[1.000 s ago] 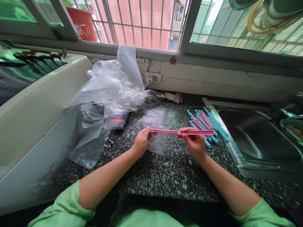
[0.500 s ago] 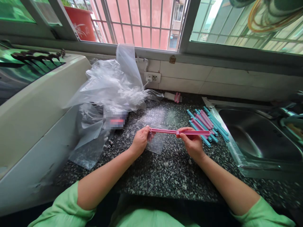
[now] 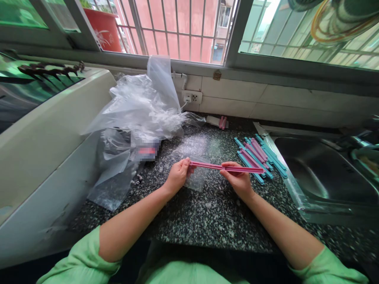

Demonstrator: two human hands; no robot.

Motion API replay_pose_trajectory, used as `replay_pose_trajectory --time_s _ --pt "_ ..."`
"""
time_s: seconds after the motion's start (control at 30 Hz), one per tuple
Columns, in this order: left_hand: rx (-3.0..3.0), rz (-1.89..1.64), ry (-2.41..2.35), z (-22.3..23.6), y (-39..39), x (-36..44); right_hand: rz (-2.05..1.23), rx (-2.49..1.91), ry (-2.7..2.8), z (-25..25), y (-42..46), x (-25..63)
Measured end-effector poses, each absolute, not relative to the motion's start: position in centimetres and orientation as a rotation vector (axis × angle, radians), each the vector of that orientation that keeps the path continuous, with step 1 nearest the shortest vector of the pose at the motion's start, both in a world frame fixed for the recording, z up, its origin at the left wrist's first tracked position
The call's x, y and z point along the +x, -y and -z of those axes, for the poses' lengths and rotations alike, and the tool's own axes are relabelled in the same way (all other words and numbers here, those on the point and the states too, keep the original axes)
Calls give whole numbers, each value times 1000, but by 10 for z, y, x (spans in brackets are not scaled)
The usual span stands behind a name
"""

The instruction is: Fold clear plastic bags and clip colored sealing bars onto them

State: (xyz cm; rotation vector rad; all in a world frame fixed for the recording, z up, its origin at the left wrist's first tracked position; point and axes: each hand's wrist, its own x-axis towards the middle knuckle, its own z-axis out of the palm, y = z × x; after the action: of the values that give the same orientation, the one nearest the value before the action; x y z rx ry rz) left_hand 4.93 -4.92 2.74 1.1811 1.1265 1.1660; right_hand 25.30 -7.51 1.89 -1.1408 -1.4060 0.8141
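Where the speckled countertop (image 3: 204,225) fills the middle, one steel sink (image 3: 314,165) is set at right.
Clear plastic bags (image 3: 142,102): one crumpled heap, at left toward the back. Pink and blue strips (image 3: 257,150): one loose pile, beside the sink. Long pink strip (image 3: 207,165): spans both hands above the countertop, its right end in front of the pile. Right hand (image 3: 239,181): closes thumb and fingers on the strip, about midway. Left hand (image 3: 178,174): pinches its left end. Small clear bag (image 3: 196,183): behind and below the strip, next to the left hand.
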Motion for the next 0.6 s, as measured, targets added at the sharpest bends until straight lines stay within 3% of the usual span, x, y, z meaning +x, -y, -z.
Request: replay_pose_trajectory --time_s 0.6 --pt "1167 -1112 -929 -29 52 51 -561 -1232 1313 -26 73 257"
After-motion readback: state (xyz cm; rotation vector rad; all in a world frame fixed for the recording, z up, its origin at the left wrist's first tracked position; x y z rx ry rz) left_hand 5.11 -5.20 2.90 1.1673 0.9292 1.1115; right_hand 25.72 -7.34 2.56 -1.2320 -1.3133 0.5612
